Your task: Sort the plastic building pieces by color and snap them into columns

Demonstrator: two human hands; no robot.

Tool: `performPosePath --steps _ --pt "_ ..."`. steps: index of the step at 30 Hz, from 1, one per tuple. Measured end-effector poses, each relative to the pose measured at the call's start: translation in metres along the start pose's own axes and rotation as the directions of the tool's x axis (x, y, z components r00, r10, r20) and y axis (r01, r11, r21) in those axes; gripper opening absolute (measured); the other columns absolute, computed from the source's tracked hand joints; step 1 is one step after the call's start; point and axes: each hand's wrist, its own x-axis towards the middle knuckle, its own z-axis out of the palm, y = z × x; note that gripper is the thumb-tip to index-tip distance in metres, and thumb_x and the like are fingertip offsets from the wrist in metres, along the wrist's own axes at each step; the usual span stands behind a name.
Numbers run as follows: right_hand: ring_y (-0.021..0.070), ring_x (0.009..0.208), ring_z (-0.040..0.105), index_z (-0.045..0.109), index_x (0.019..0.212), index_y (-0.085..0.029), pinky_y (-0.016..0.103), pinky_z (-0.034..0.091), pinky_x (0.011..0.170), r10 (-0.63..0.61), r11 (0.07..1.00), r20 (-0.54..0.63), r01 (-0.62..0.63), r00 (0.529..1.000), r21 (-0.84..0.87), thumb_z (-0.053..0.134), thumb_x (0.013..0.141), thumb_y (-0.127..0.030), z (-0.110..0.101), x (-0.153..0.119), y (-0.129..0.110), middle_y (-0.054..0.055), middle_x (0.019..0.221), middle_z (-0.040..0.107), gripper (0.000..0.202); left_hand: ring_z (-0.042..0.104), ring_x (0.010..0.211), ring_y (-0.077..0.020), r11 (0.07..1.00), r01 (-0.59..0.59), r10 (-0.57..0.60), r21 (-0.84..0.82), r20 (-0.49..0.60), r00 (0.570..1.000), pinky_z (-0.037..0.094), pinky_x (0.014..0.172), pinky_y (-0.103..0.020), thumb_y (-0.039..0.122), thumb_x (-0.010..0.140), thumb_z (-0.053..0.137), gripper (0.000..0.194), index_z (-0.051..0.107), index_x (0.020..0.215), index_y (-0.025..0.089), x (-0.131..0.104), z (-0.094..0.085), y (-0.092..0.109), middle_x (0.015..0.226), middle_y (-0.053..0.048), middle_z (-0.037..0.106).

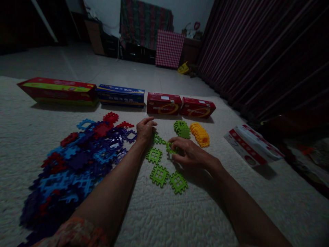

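head view: the right hand (189, 152) has its fingers on a light, stiff-looking green piece (170, 147) on the quilt (164, 209), best pinched by opposite edges; whether either hand (146, 129) grips anything, i cannot tell.

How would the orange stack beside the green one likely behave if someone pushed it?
The orange stack looks like several thin notched pieces lying in a slanted row, so a push would probably make them slide apart. Each piece seems to be stiff, light plastic, judging by its crisp notches. Rolling seems unlikely, as the quilted cloth should add some grip.
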Motion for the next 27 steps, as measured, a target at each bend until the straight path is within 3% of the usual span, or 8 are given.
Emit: performPosePath --steps 3,6,12,18,24,27 --pt "0.0186 0.084 0.062 0.057 0.09 -0.023 0.033 0.05 0.079 0.06 0.997 0.034 -0.058 0.998 -0.059 0.056 0.089 -0.022 -0.004 0.002 0.005 0.004 0.098 0.068 0.002 0.05 0.048 -0.0089 1.0 -0.012 0.012 0.011 -0.008 1.0 0.042 0.051 -0.023 0.021 0.05 0.063 0.037 0.072 0.085 0.015 0.0 0.0 0.001 0.065 -0.001 0.066" --pt "0.0178 0.075 0.06 0.057 0.091 -0.023 0.031 0.046 0.07 0.097 0.99 -0.009 -0.098 0.995 -0.102 0.05 0.092 -0.021 -0.003 0.001 0.011 0.003 0.083 0.065 0.007 0.051 0.048 -0.0093 1.0 -0.002 0.002 0.012 -0.007 1.0 0.042 0.05 -0.023 0.021 0.05 0.063 0.037 0.072 0.086 0.016 0.0 0.0 0.0 0.065 -0.001 0.066" --pt "0.0199 0.081 0.063 0.056 0.108 -0.025 0.03 0.047 0.072 0.136 0.979 -0.071 -0.145 0.988 -0.142 0.053 0.088 -0.016 -0.009 -0.011 0.022 0.004 0.09 0.068 0.022 0.051 0.047 -0.0092 1.0 0.002 -0.002 0.013 0.005 1.0 0.041 0.049 -0.023 0.021 0.05 0.063 0.038 0.072 0.087 0.016 0.0 0.0 0.0 0.063 0.0 0.065" --pt "0.02 0.072 0.062 0.059 0.117 -0.022 0.03 0.046 0.066 0.245 0.958 0.044 -0.235 0.969 -0.163 0.06 0.086 -0.02 -0.018 -0.012 0.028 0.003 0.08 0.067 0.031 0.051 0.046 -0.0095 1.0 0.004 -0.004 -0.008 0.012 1.0 0.041 0.047 -0.023 0.02 0.051 0.064 0.037 0.072 0.087 0.015 -0.002 0.001 0.001 0.063 -0.001 0.065" --pt "0.0233 0.098 0.064 0.062 0.115 -0.023 0.036 0.049 0.085 0.144 0.964 -0.085 -0.16 0.986 -0.212 0.063 0.086 -0.023 -0.01 -0.012 0.034 0.008 0.111 0.068 0.029 0.051 0.047 -0.0092 1.0 0.01 -0.01 0.013 0.005 1.0 0.042 0.048 -0.023 0.02 0.052 0.064 0.037 0.072 0.088 0.016 -0.002 0.002 0.002 0.065 -0.002 0.065" --pt "0.0218 0.092 0.063 0.064 0.108 -0.025 0.035 0.05 0.081 0.074 0.965 -0.097 -0.096 0.993 -0.243 0.068 0.084 -0.027 -0.005 -0.015 0.033 0.006 0.104 0.067 0.024 0.051 0.047 -0.0092 1.0 0.013 -0.013 0.008 0.003 1.0 0.043 0.049 -0.023 0.019 0.052 0.063 0.037 0.072 0.088 0.016 -0.002 0.002 0.002 0.065 -0.001 0.066"
